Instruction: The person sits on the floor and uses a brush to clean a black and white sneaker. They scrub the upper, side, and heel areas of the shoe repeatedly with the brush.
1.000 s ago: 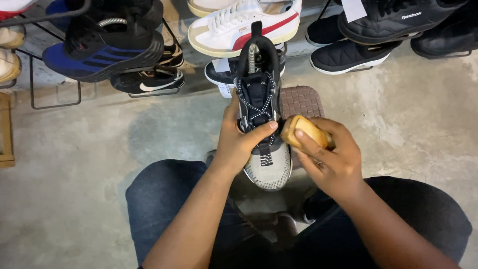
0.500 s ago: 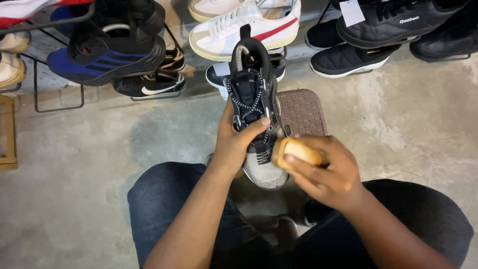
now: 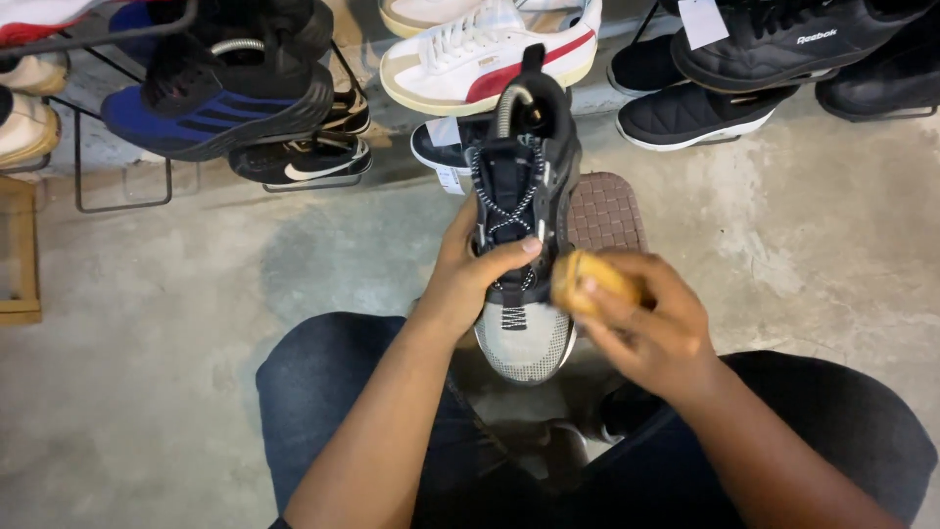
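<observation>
The black-and-grey sneaker (image 3: 519, 225) was gripped by the left hand (image 3: 470, 279); a tan brush (image 3: 587, 279), pinched in the right hand (image 3: 646, 328), was pressed against its side.

The black-and-grey knit sneaker (image 3: 519, 225) in the left hand (image 3: 470, 284) has a matt woven mesh toe, soft cloth upper and speckled cord laces. The rounded tan brush block (image 3: 587, 279) gripped by the right hand (image 3: 646, 328) looks like smooth, light wood. Just beyond the hands, the brown woven pad (image 3: 607, 211) shows a coarse basket-weave texture. The grey concrete floor (image 3: 245, 294) beside them is rough, mottled and dull. Farther out, the thin black rack (image 3: 117, 186) is bare metal wire, and the white-and-red leather shoe (image 3: 490, 49) looks smooth with a faint sheen.
</observation>
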